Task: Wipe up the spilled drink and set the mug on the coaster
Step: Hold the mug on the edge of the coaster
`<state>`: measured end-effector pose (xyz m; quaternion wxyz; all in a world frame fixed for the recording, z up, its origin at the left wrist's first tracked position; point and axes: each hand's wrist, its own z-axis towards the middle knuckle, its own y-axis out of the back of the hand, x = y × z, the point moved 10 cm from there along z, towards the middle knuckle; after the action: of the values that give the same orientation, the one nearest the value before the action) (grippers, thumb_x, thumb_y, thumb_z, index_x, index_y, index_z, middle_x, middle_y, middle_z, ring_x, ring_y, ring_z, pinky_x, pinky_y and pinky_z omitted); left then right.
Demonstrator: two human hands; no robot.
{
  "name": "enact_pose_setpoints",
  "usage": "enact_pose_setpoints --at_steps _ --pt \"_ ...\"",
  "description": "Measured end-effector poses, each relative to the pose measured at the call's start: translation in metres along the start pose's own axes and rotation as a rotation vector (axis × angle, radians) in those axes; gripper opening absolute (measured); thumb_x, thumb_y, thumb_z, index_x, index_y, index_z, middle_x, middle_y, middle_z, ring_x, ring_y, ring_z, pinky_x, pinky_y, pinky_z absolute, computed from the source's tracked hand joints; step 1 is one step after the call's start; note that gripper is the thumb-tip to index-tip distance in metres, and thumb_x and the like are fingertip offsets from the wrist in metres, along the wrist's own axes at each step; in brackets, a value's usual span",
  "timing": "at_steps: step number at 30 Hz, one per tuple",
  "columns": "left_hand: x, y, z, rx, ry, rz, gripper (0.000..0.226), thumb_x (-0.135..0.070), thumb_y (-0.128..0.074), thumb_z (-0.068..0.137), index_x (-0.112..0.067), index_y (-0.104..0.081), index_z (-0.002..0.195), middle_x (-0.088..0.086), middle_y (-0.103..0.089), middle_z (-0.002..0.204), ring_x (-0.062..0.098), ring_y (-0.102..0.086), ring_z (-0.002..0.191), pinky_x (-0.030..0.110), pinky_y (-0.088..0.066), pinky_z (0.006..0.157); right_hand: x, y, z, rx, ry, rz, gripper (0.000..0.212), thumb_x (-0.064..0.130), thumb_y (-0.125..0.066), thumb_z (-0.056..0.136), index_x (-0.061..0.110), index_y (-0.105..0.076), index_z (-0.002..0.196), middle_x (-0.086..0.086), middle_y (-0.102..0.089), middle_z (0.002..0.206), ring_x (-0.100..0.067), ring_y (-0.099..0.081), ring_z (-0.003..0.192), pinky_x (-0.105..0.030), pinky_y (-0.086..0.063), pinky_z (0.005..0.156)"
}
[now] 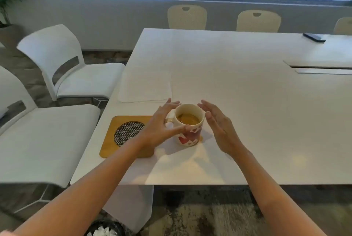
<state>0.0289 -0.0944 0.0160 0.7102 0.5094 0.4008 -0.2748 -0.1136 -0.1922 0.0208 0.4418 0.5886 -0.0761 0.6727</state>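
Near the front edge of the white worktop (238,87) stands the mug (188,123), upright, holding amber drink, red hearts on its side. We see it sitting between our two hands. Our left hand (160,127) is spread open on the handle side, its thumb touching the mug's wall and its fingers curving past the far rim. Our right hand (219,125) is open and flat, just beside the mug without touching it. A wooden coaster (122,134) lies left of the mug, partly under our left wrist. A white cloth (145,91) lies flat beyond both.
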Motion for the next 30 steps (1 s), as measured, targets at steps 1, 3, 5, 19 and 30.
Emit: enact_pose_setpoints --at_steps 1,3,5,19,30 --pt "-0.004 0.0 -0.001 0.001 -0.017 -0.009 0.085 -0.067 -0.074 0.067 -0.035 -0.045 0.141 -0.028 -0.034 0.149 -0.008 -0.009 0.147 0.021 -0.019 0.108 0.0 -0.003 -0.001 0.03 -0.016 0.044 0.06 0.065 -0.041 0.094 0.037 -0.04 0.147 0.03 -0.05 0.141 0.01 -0.048 0.129 -0.008 -0.042 0.098" --pt "0.0 0.0 0.0 -0.003 -0.011 -0.001 0.084 -0.063 -0.078 0.066 -0.034 -0.05 0.139 -0.02 -0.038 0.153 -0.007 -0.011 0.147 0.022 -0.021 0.111 -0.003 -0.01 -0.004 0.108 -0.039 0.093 0.064 0.066 -0.054 0.088 0.041 -0.039 0.145 0.027 -0.049 0.143 0.0 -0.048 0.133 -0.017 -0.045 0.103" --pt "0.001 0.0 0.001 -0.009 -0.012 0.006 0.08 -0.059 -0.08 0.067 -0.031 -0.054 0.137 -0.015 -0.042 0.153 -0.003 -0.014 0.148 0.031 -0.022 0.118 -0.004 -0.019 -0.008 0.176 -0.008 0.107 0.069 0.056 -0.07 0.084 0.038 -0.041 0.144 0.02 -0.052 0.143 -0.009 -0.05 0.134 -0.023 -0.048 0.103" --pt "-0.011 0.005 0.008 -0.082 -0.045 -0.002 0.062 -0.063 -0.086 0.055 -0.051 -0.063 0.111 -0.024 -0.068 0.11 0.001 -0.06 0.111 0.035 -0.052 0.093 0.003 -0.02 0.011 0.1 0.085 0.079 0.08 0.026 -0.092 0.065 0.018 -0.052 0.134 0.007 -0.065 0.124 -0.018 -0.062 0.117 -0.028 -0.055 0.094" --pt "-0.029 0.014 0.014 -0.138 -0.18 0.123 0.061 -0.066 -0.084 0.052 -0.038 -0.07 0.104 -0.045 -0.06 0.1 -0.011 -0.054 0.102 0.029 -0.041 0.085 0.007 -0.016 0.015 0.059 0.106 0.075 0.078 0.022 -0.094 0.061 0.015 -0.056 0.129 0.005 -0.067 0.118 -0.019 -0.065 0.11 -0.024 -0.056 0.088"
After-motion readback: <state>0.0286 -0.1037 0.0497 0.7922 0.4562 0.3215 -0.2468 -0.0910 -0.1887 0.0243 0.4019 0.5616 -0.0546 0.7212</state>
